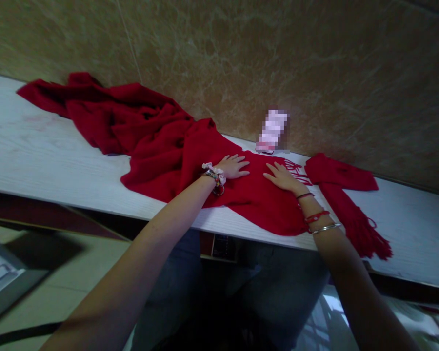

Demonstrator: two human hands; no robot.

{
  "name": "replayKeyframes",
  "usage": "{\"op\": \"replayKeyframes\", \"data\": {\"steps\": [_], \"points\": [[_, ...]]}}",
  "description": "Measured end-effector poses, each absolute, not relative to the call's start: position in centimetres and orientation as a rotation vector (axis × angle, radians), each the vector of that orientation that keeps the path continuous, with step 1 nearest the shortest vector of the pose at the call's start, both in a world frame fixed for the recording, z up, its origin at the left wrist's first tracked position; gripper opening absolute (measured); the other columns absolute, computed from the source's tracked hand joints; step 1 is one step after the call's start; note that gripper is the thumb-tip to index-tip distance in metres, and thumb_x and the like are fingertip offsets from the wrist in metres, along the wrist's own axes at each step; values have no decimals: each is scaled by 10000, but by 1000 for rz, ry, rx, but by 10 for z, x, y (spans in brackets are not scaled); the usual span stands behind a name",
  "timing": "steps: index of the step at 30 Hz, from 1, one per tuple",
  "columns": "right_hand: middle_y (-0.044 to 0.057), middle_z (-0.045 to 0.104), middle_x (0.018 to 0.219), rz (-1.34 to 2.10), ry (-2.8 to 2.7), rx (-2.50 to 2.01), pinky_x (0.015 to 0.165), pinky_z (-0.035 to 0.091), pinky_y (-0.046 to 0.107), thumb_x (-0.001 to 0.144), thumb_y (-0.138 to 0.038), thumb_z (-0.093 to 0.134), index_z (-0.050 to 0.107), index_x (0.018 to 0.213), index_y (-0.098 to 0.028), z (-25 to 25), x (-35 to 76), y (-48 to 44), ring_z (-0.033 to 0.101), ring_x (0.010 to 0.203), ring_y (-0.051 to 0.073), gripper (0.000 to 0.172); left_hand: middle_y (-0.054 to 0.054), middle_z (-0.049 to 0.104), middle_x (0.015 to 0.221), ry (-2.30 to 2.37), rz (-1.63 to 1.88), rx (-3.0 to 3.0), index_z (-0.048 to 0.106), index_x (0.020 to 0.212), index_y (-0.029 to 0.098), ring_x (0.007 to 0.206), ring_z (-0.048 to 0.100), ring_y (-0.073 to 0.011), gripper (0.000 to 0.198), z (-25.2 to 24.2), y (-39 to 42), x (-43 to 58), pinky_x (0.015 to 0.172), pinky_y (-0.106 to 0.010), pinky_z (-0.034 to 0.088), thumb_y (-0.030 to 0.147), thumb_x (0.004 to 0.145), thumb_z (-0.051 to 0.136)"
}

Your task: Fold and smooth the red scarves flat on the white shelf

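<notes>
A long red fringed scarf (190, 161) lies along a white narrow tabletop, bunched in folds on the left and spread flatter under my hands. My left hand (233, 166) rests palm down on the flat part, fingers spread. To its right, my right hand (282, 176) also lies flat on the cloth near the white-and-red fringe (298, 170), fingers apart. Neither hand grips anything. Just beyond my right wrist is another red fringed piece (340, 175), bent over itself, its tassels pointing toward the front edge. Whether the two red pieces join cannot be seen.
A phone with a blurred screen (272, 131) leans against the brown marbled wall (205, 58) behind the scarf. The white tabletop (58, 161) is shallow, and its front edge runs just before my legs. At lower left stands a grey object with papers (7, 278).
</notes>
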State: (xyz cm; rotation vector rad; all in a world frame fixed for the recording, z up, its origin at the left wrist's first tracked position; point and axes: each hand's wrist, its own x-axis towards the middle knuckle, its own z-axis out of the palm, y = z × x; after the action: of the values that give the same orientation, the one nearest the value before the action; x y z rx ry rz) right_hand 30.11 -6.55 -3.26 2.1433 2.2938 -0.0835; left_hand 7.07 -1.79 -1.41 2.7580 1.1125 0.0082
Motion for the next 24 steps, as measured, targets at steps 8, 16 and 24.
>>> {"op": "replayKeyframes", "data": {"steps": [8,16,24], "points": [[121,295,1464,-100,2289,2150,1082,206,496,848,-630,262,306,1405,-177,-32,300,-66,216,1352,314,719,-54,215,1486,1131,0,2753,303,1401,230,1364,170,-259,561,-12,-21,70,1099,-446,130,506,913,291],[137,285,1465,-104,2286,2167,1082,206,490,844,-639,264,313,1400,-168,-31,299,-67,224,1349,315,730,-64,225,1483,1122,3,2778,312,1398,220,1357,189,-263,554,-13,-20,70,1094,-451,152,496,917,291],[112,342,1442,-80,2366,2139,1077,214,508,842,-644,260,333,1391,-211,-33,301,-67,238,1344,316,703,-56,218,1486,1124,6,2768,305,1399,236,1360,183,-251,558,-13,-19,70,1093,-449,147,509,913,281]]}}
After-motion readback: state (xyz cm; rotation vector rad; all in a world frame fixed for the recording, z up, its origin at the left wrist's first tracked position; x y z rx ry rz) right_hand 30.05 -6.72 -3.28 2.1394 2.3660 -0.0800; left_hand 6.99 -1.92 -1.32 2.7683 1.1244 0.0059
